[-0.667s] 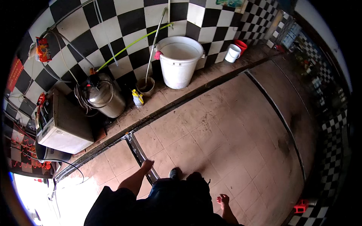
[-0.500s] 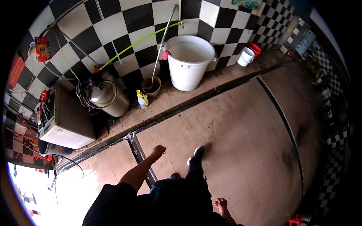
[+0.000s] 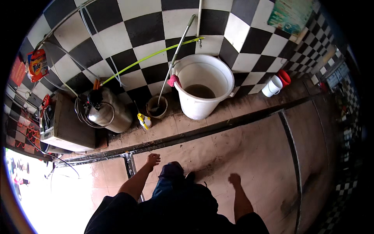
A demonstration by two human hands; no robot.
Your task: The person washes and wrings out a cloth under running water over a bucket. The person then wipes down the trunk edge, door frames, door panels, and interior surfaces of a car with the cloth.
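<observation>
My left hand (image 3: pixel 153 160) hangs in front of me over the tiled floor, its fingers loosely bent and partly apart with nothing in them. Lower on the right is my right hand (image 3: pixel 234 179), dark and smeared, so its fingers do not show clearly. Neither hand touches anything. Ahead stands a big white tub (image 3: pixel 196 107) with murky liquid at its bottom and a pink cloth (image 3: pixel 174 80) on its rim. Left of it, a small brown bucket (image 3: pixel 157 113) holds the lower end of a long-handled pole (image 3: pixel 180 46). Beside that bucket is a yellow-and-white spray bottle (image 3: pixel 144 121).
A dark gutter (image 3: pixel 187 135) runs between the floor and the raised wall ledge. A metal tank (image 3: pixel 119 119) with coiled hose and a boxy white appliance (image 3: pixel 72 126) stand left. A green hose (image 3: pixel 152 54) crosses the wall. Farther right are a white pail (image 3: pixel 271 87) and a red bucket (image 3: pixel 284 78).
My view has moved nearer the tub, and its inside now shows. My right hand has swung forward from the lower edge. The left hand remains out in front, and my legs have shifted in a step.
</observation>
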